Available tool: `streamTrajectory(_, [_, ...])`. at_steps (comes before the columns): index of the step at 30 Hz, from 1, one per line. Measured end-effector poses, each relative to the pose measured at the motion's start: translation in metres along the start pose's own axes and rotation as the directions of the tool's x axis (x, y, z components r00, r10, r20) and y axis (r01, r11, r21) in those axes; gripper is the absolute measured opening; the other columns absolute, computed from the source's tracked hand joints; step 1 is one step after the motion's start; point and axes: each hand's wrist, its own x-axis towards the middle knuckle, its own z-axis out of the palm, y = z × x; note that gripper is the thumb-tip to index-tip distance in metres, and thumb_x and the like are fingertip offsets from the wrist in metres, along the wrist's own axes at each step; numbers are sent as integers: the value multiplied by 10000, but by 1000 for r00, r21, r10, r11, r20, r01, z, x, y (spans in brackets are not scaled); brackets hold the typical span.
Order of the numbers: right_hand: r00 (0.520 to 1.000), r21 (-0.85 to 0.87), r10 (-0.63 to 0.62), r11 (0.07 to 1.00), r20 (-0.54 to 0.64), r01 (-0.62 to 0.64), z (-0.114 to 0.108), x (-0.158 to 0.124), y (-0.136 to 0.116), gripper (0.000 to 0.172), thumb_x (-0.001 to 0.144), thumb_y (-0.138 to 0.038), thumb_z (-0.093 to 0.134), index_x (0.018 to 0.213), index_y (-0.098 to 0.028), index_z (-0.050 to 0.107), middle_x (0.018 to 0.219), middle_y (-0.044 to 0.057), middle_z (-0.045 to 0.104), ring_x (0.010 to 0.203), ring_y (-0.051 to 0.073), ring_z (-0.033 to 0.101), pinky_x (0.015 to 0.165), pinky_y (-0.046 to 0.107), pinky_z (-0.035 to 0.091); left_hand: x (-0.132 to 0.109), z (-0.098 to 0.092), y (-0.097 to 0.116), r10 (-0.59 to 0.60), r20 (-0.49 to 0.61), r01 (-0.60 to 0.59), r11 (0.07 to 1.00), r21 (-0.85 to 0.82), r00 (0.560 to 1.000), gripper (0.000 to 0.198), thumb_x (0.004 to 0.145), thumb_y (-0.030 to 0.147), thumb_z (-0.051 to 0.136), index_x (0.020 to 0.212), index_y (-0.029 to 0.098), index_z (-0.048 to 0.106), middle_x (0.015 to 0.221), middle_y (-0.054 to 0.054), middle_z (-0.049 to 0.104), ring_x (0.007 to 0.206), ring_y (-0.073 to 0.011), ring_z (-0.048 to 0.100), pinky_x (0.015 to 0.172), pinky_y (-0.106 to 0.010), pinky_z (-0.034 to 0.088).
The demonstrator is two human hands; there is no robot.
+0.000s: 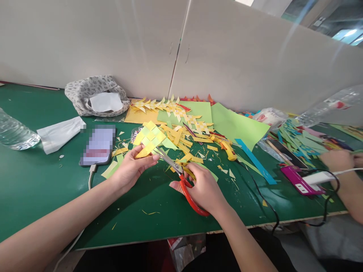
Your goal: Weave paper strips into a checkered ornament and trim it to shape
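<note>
Between the thumb and fingers of my left hand (135, 169) is a woven paper piece (150, 138) of yellow and pale green strips in a checkered pattern. My right hand (204, 189) grips a pair of scissors (189, 194) with red handles. Their metal blades point up and left, with the tips at the lower edge of the woven paper; whether they touch it I cannot tell. Yellow and green paper strips (181, 139) lie heaped behind the hands, and small offcuts are scattered around them on the green table (136, 223).
A phone (98, 145) on a cable lies left. Behind are a cloth bag (96, 85), a woven paper chain (195, 122) and green sheets (238, 122). Right are a yellow glue gun (227, 146), its black cord, and a purple power strip (300, 181) near another person's hand (337, 160).
</note>
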Motion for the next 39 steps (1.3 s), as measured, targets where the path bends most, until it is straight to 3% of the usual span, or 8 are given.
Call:
streamTrajectory(5, [1000, -25, -9, 1000, -9, 9, -1, 0, 0, 437, 677, -620, 573, 658, -208, 431, 632, -16, 490, 546, 112, 443, 476, 221, 324, 0, 0, 1, -6, 3, 6, 1000, -5, 1000, 352, 540, 43, 782, 837, 162, 634, 854, 7, 697, 715, -87, 651, 683, -155, 547])
streamTrajectory(10, [1000, -30, -11, 999, -3, 11, -1, 0, 0, 495, 668, -682, 537, 820, -211, 513, 781, 19, 559, 671, 158, 531, 523, 242, 358, 0, 0, 1, 17, -16, -17, 1000, -13, 1000, 359, 531, 39, 780, 831, 170, 633, 840, 10, 703, 716, -95, 657, 673, -156, 547])
streamTrajectory(16, [1000, -38, -12, 999, 14, 12, -1, 0, -1, 517, 674, -695, 519, 877, -219, 529, 788, 20, 561, 691, 169, 538, 553, 259, 377, 0, -1, -1, 19, 24, -19, 1000, 8, 1000, 351, 547, 53, 780, 850, 173, 650, 862, 5, 705, 714, -83, 648, 679, -154, 541])
streamTrajectory(30, [998, -37, -49, 998, -33, 48, 3, 0, 3, 430, 676, -595, 595, 648, -211, 404, 617, -25, 472, 528, 104, 423, 470, 216, 322, -1, -1, 0, 9, 31, -10, 1000, 24, 999, 366, 550, 62, 783, 871, 170, 647, 876, 6, 707, 725, -85, 648, 703, -165, 531])
streamTrajectory(36, [997, 4, -57, 998, -51, 57, 4, -1, 3, 435, 670, -602, 601, 657, -207, 420, 633, -20, 480, 538, 101, 435, 480, 211, 340, -1, -2, -2, 12, 34, -11, 999, -33, 999, 237, 592, 124, 773, 717, 149, 573, 734, 12, 681, 658, -94, 644, 687, -201, 545])
streamTrajectory(39, [998, 20, -42, 999, -51, 43, 4, -1, 2, 467, 658, -634, 594, 649, -208, 404, 633, -22, 472, 538, 101, 427, 473, 211, 333, -1, -2, -3, 6, 14, -6, 1000, -29, 1000, 294, 580, 132, 781, 665, 165, 501, 696, 30, 668, 653, -100, 651, 695, -216, 545])
